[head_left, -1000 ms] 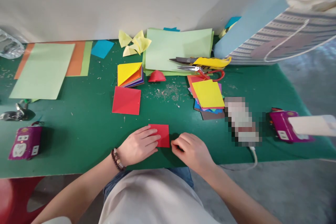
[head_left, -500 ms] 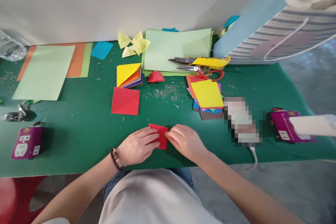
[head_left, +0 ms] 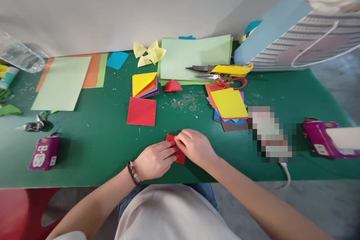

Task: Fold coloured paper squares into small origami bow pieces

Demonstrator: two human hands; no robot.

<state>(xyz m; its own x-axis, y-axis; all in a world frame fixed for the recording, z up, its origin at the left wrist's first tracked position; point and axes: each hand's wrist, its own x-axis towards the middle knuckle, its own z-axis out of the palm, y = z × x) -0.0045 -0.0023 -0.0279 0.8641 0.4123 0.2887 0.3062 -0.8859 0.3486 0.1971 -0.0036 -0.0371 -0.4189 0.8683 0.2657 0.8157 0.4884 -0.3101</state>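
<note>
A small red origami paper (head_left: 180,156) lies folded on the green table mat (head_left: 92,157), mostly hidden under my hands. My left hand (head_left: 155,161), with a beaded bracelet at the wrist, has its fingers on the paper's left side. My right hand (head_left: 194,147) presses on its upper part, with the fingertips meeting the left hand's fingers. A flat red square sheet (head_left: 141,111) lies farther ahead, beyond my left hand. Behind it stands a stack of folded coloured paper with a yellow top (head_left: 144,84), and a small red folded piece (head_left: 172,86) sits to its right.
Scissors with red handles (head_left: 208,77) and a yellow craft knife (head_left: 232,69) rest on light green sheets (head_left: 195,58). A coloured paper pile (head_left: 229,103) lies right. Purple power strips (head_left: 45,153) and a striped bag (head_left: 306,41) stand nearby.
My right hand has moved left onto the red paper, closing up to my left hand. The paper has turned and looks narrower, as if folded. The whole view has shifted slightly.
</note>
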